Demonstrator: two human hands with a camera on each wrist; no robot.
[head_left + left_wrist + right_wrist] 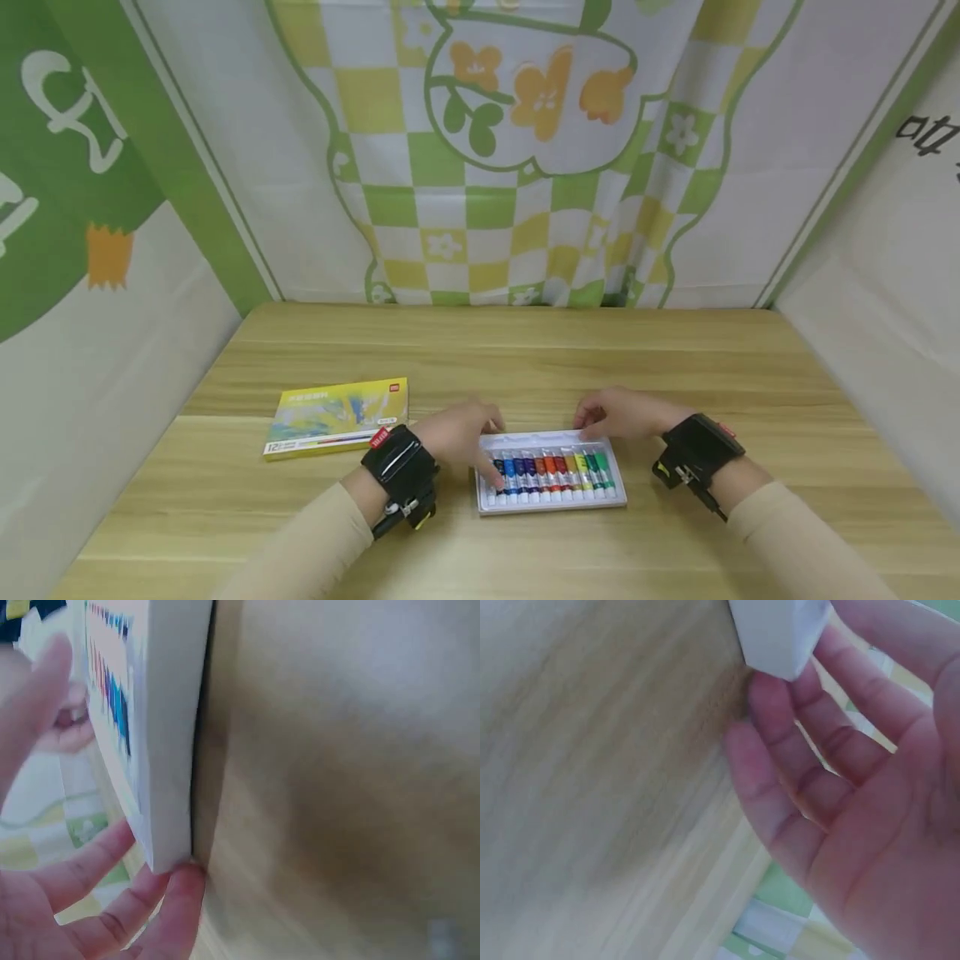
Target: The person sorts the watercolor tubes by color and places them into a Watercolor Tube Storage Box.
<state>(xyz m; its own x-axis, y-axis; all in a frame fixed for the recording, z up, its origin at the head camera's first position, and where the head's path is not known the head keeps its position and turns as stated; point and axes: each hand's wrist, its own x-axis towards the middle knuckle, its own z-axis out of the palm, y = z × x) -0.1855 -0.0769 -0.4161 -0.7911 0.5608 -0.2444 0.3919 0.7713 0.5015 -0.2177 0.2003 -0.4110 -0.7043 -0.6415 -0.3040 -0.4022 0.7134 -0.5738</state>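
A white tray [551, 506] of paint tubes [551, 475] lies on the wooden table, its tubes lined up in a row from dark blue through red and yellow to green. My left hand [459, 433] is at the tray's back left corner, thumb stretched over the blue tubes. In the left wrist view, its fingertips [184, 881] touch the tray's white corner. At the back right corner is my right hand [626, 414], its thumb by the rim. Loosely bent fingertips [769, 694] meet that corner in the right wrist view.
A yellow paint box [337, 419] with a printed picture lies flat on the table [525, 350], left of the tray and close to my left wrist. A checked, flower-printed curtain [487, 200] hangs behind the table's back edge. Pale cloth sides stand left and right.
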